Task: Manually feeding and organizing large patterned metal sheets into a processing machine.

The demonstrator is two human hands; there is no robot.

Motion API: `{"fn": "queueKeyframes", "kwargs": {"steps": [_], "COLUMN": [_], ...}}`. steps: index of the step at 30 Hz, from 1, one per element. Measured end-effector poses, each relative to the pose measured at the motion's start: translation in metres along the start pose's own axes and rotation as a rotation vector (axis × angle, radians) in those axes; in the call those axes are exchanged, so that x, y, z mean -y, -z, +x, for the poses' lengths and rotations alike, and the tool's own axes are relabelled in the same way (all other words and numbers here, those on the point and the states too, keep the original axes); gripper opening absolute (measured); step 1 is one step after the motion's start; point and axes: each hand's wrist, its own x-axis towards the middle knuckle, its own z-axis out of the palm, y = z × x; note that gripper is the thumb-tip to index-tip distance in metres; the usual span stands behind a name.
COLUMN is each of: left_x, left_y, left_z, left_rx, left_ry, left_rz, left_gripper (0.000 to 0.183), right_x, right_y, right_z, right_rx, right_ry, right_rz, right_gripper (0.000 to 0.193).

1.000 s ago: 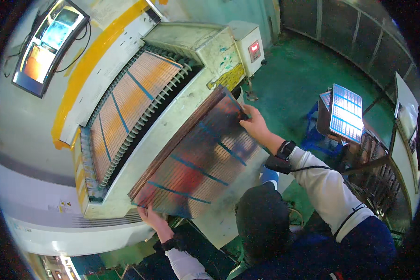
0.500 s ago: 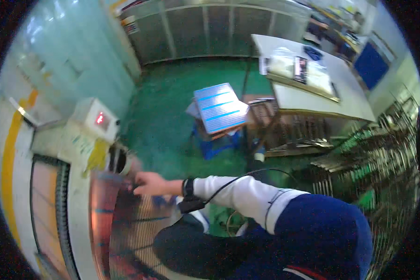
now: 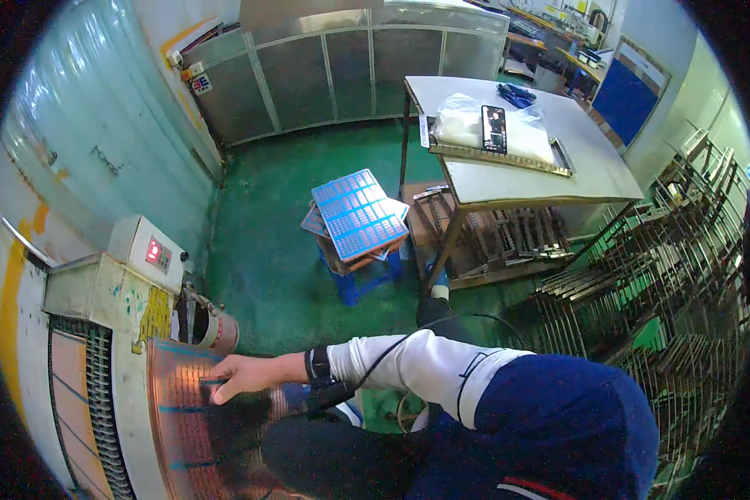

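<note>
At lower left we see our right hand (image 3: 240, 375), fingers pressed flat on top edge of copper-coloured ribbed panel (image 3: 187, 417), not pinching it; panel lies on machine (image 3: 100, 317) beside grey control box (image 3: 148, 250). Left hand out of view, its grip we cannot tell. Farther off, blue stool (image 3: 367, 275) carries stack of blue panels (image 3: 358, 212), next to grey surface (image 3: 558, 158)

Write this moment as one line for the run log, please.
right hand: fingers on upper edge of copper-coloured panel | left hand: not in view | panel lying on machine | blue panels stacked on stool
</note>
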Motion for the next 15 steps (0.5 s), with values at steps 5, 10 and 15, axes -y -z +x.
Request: {"fn": "queueKeyframes", "kwargs": {"steps": [5,10,15], "left_x": [0.003,0.005,0.008], "left_y": [-0.003,-0.004,-0.008], "left_z": [-0.004,-0.011,-0.021], "left_rx": [0.014,0.005,-0.003], "left_ry": [0.023,0.04,0.048], "left_rz": [-0.055,-0.112,-0.161], "left_gripper": [0.031,0.031,0.031], "right_x": [0.013,0.035,0.062], "right_y": [-0.001,0.004,0.003], "right_z": [0.016,0.029,0.04], "right_rx": [-0.057,-0.103,-0.146], "right_ry": [-0.035,-0.016,-0.056], "right_rz": [0.068,0.098,0.091], "right_gripper": [0.022,0.019,0.02]}}
